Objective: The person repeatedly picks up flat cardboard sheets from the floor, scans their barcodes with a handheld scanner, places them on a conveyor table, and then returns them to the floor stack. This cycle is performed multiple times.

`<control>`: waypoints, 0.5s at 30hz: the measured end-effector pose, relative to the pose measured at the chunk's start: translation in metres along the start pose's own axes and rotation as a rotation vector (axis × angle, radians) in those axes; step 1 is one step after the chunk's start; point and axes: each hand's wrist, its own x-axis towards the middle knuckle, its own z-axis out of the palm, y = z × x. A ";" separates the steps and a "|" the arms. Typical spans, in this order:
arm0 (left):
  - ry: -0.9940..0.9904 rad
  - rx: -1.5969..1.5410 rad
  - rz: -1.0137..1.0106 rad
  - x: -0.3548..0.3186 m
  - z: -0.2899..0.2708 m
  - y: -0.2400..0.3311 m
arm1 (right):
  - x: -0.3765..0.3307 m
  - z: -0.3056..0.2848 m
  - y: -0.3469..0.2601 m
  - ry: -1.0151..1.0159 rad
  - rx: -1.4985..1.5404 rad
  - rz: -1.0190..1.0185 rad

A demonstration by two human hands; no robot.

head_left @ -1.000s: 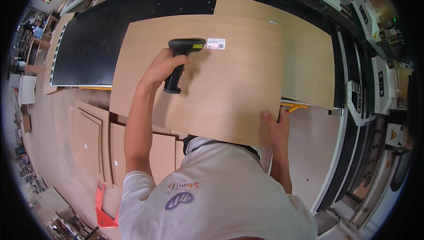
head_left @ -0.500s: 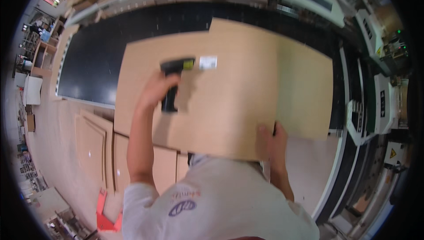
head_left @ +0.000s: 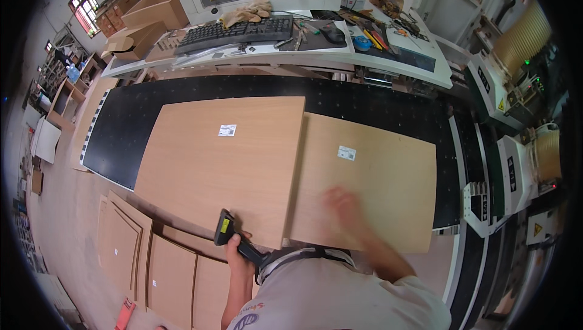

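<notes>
My left hand [head_left: 238,256] is closed around the handle of a black barcode scanner [head_left: 234,238], held at the near edge of the left wooden panel [head_left: 225,166] on the black machine bench [head_left: 376,102]. My right hand [head_left: 343,205] is blurred over the right wooden panel [head_left: 370,178]; grip can't tell. Each panel carries a white label.

Left hand [head_left: 238,256] grips black scanner [head_left: 234,237] at left panel [head_left: 225,166] edge; blurred right hand [head_left: 343,205] over right panel [head_left: 370,184].
</notes>
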 end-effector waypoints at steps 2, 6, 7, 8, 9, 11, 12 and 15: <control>0.006 0.068 0.110 0.021 -0.006 0.002 | 0.012 -0.120 0.111 0.563 0.292 0.193; 0.079 0.048 0.202 0.038 -0.001 0.030 | -0.009 -0.222 0.102 0.992 -1.183 0.271; -0.071 -0.009 0.083 0.031 0.003 0.043 | -0.010 -0.224 0.108 0.966 -1.070 0.433; -0.072 -0.016 0.095 0.038 0.008 0.038 | 0.004 -0.216 0.120 0.966 -1.204 0.447; -0.056 -0.008 0.112 0.044 0.004 0.035 | 0.018 -0.200 0.112 0.984 -1.136 0.421; -0.002 0.027 0.123 0.035 0.018 0.034 | 0.033 -0.172 0.093 0.978 -1.078 0.412; -0.025 0.058 0.118 0.032 0.026 0.035 | 0.043 -0.156 0.083 0.960 -1.071 0.419; -0.028 0.071 0.092 0.022 0.048 0.029 | 0.065 -0.103 0.046 0.814 -0.977 0.357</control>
